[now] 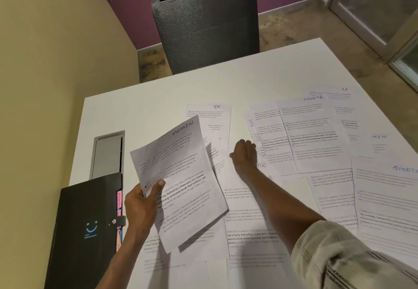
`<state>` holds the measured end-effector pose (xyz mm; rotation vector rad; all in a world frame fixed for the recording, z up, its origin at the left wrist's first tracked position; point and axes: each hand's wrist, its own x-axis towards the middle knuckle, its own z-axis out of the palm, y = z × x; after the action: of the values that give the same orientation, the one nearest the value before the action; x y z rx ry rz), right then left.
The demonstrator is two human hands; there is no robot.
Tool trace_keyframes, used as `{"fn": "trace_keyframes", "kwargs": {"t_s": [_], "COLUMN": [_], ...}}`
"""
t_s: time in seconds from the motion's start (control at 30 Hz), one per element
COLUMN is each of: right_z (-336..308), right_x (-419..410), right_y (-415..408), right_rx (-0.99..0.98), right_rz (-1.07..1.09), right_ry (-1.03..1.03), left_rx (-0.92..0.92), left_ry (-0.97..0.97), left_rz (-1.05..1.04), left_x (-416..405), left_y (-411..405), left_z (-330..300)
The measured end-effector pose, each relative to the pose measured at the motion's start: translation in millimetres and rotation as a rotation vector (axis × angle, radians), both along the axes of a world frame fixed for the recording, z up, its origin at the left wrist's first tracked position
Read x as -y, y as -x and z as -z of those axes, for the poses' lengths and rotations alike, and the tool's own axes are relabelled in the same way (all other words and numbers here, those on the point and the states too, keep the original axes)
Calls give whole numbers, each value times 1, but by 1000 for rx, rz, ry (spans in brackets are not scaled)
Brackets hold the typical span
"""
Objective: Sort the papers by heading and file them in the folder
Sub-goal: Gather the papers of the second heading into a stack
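My left hand point(140, 201) pinches the white printed sheet headed ADMIN point(178, 182) at its lower-left edge, lifted mid-frame; thin and floppy, it probably wants support near a corner; my right hand point(244, 152), fingers curled, rests on papers spread over the white bench point(140, 107); whether its grip holds one I cannot tell; the black folder point(87, 227) lies lower left.

We see a white printed sheet headed ADMIN point(178, 182) tilted up above the table, while other sheets headed HR point(209, 116) and SPORTS point(314, 134) lie flat and overlapping. Our black folder point(86, 227) lies shut at the table's left edge, pink tabs showing.
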<state>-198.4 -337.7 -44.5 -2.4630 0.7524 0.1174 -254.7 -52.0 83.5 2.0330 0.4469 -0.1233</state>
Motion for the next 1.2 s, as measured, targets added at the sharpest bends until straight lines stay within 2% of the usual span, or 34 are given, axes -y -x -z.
{"fn": "trace_keyframes", "kwargs": {"t_s": [0.07,0.17,0.33,0.47,0.7,0.93,1.2], "right_z": [2,3,-17,-28,-41,-48,-100], "right_x": [-3,3,-3,16,49,57,63], "right_y": [-7,-14,-5,7,9,14,14], "right_rx": [-30,-24,199,301,232,170,351], "right_rz": [52,152,145,367,506,489,496], "right_ry": [1,-107,-219,-237,-269,-316,-237], "left_rx": [-5,-3,7,6,43,36,51], "left_ry": [-12,19,32,38,90,51,71], "left_rz": [-7,-33,-44,-45,-9,-10,35], "left_x": [-3,-10,-17,-17,-9,-9,-12], "left_y": [0,0,-1,-1,2,5,-1], "left_z": [-1,-6,-8,-4,-4,-5,-8]}}
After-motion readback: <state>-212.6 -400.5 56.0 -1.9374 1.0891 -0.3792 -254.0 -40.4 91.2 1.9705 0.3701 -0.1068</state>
